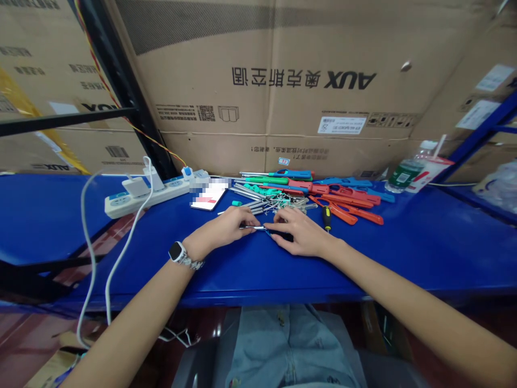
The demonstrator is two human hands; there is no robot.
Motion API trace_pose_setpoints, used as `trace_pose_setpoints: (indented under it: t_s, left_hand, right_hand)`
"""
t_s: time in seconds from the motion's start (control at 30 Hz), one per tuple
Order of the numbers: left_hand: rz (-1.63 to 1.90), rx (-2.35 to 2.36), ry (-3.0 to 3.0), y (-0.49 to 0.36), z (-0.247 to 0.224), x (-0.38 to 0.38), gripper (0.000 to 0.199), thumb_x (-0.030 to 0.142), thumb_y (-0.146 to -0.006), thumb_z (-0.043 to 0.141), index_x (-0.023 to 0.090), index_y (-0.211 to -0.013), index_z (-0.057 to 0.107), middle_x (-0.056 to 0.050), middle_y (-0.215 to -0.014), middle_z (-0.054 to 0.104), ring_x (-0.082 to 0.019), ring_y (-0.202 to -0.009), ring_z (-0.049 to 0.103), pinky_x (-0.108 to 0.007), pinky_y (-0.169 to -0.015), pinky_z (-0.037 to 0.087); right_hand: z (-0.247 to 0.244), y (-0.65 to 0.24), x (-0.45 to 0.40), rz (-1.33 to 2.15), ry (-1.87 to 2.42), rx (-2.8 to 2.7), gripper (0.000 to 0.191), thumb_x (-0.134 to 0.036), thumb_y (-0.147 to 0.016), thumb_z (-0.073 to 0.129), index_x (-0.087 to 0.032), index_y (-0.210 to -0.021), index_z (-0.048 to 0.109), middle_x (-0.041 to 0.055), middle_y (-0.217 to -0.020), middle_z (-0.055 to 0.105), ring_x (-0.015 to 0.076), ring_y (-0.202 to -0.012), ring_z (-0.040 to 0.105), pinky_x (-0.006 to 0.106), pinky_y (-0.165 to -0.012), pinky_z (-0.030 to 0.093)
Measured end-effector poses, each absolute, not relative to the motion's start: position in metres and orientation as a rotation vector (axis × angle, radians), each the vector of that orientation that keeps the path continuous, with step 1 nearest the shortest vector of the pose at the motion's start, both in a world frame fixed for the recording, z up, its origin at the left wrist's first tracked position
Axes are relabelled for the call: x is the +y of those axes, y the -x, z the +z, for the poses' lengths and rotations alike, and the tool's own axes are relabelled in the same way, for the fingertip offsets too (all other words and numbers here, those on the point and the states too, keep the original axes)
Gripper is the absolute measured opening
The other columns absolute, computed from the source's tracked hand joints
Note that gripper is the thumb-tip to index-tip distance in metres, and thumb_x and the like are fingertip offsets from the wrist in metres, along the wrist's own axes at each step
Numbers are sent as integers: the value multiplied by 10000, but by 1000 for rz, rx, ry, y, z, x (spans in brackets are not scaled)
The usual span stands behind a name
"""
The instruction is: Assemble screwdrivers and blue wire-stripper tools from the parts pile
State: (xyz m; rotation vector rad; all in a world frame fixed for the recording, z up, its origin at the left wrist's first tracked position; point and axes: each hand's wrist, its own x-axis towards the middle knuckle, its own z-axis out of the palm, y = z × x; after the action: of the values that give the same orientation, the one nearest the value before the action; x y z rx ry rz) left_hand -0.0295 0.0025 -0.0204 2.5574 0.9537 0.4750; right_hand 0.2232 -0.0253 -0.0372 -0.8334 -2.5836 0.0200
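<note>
Between my hands, low over the blue table (250, 264), lies a thin metal rod (255, 227). My left hand (232, 223) pinches its left part between thumb and fingers. The fingers of my right hand (297, 231) close at the rod's right end, where a small blue and dark piece shows; most of that piece is hidden by the hand. Just beyond my fingers is a heap of metal tubes (252, 206), wires and small green caps (236, 203). Red lighter-shaped handles (343, 207) and blue ones (297, 174) lie behind and right of the heap.
A yellow and black screwdriver (327, 216) lies right of my right hand. A phone (210, 195) and a white power strip (157, 195) with cables are at the left. A bottle (404, 175) and a cup (430, 171) stand at the right. Large cardboard boxes (283, 118) wall the back.
</note>
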Motion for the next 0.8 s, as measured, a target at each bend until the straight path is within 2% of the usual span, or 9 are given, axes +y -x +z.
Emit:
trace_pose_setpoints:
  t_s: [0.23, 0.47, 0.8]
  left_hand:
    - [472, 882, -2631, 29, -24, 4, 206, 193, -954, 580, 168, -1017, 775, -91, -1003, 684, -195, -899, 643, -343, -839, 504]
    - [451, 902, -2659, 32, -28, 7, 207, 182, -956, 569, 168, -973, 775, -99, -1015, 689, -192, -867, 643, -352, -817, 512]
    - [407, 946, -2676, 30, -26, 4, 230, 187, -959, 555, 162, -1012, 777, -111, -1034, 684, -219, -901, 655, -379, -843, 522]
  right_hand:
    - [-37, -223, -27, -31, 828, -2624, 321, -293, -1010, 534, -229, -1270, 712, 104, -1037, 631, 243, -985, 566, 440, -873, 472]
    - [-37, -223, -27, -21, 840, -2617, 328, -292, -1000, 546, -206, -1267, 717, 119, -1050, 637, 251, -984, 571, 456, -880, 486]
    - [-38, -223, -27, 3, 845, -2599, 323, -292, -991, 562, -223, -1262, 723, 114, -1032, 631, 255, -983, 577, 459, -868, 492]
